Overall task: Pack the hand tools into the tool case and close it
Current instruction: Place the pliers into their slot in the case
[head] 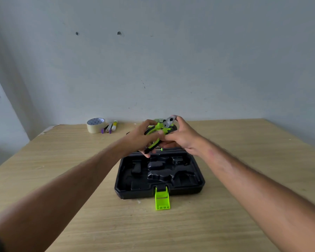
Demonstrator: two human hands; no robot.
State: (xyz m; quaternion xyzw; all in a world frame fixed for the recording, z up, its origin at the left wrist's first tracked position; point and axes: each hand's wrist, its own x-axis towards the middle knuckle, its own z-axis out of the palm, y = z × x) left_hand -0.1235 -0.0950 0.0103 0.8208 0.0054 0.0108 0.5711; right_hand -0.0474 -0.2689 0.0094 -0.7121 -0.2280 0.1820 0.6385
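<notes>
A black tool case [198, 180] lies open on the wooden table, its moulded tray showing dark recesses, and its green latch [162, 199] hangs over the near edge. Above the case's far side I hold green-and-black pliers [159, 127], grey jaws pointing up and to the right. My left hand [141, 136] wraps the handles. My right hand [182, 136] grips the pliers near the jaws. A small green-tipped part [161, 149] shows just under my hands. The case's far part and lid are hidden behind my hands.
A roll of masking tape [95, 125] sits at the table's far left, with a purple-tipped tool [106, 129] and a white-and-yellow tube [114, 126] beside it. The wall stands right behind the table's far edge.
</notes>
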